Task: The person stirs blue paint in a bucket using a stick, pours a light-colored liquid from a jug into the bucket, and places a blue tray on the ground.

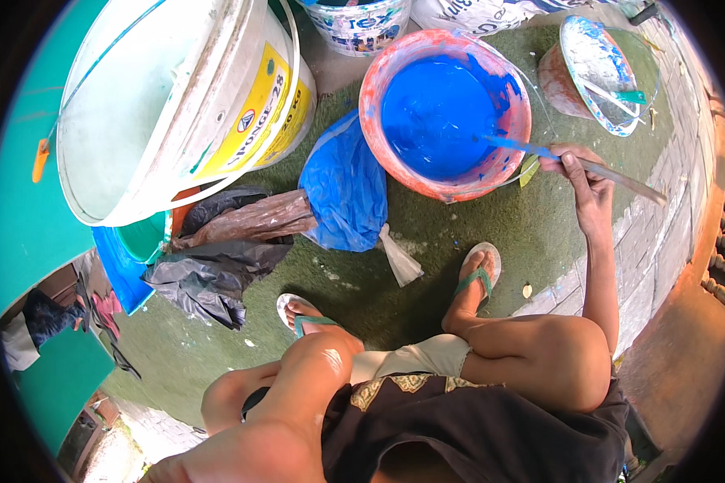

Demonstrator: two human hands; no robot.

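My right hand [582, 175] is closed around a long flat stirring stick [632, 182], held at an angle. The stick's far end is coated in blue and reaches into the blue paint [441, 113]. That paint fills much of an orange-red bucket [372, 101] with a smeared rim and a thin wire handle. At the lower left, my left arm is bent close to the camera. What seems to be my left hand [238, 460] is blurred at the lower edge, its fingers out of sight; I cannot tell whether it holds anything.
A large white bucket [217, 121] with a yellow label stands at the left. Beside it lie a blue plastic bag [345, 181] and crumpled dark plastic [213, 274]. A paint-stained bucket [560, 76] holding a green-handled brush [620, 96] sits far right. My sandalled feet rest on green turf [395, 302].
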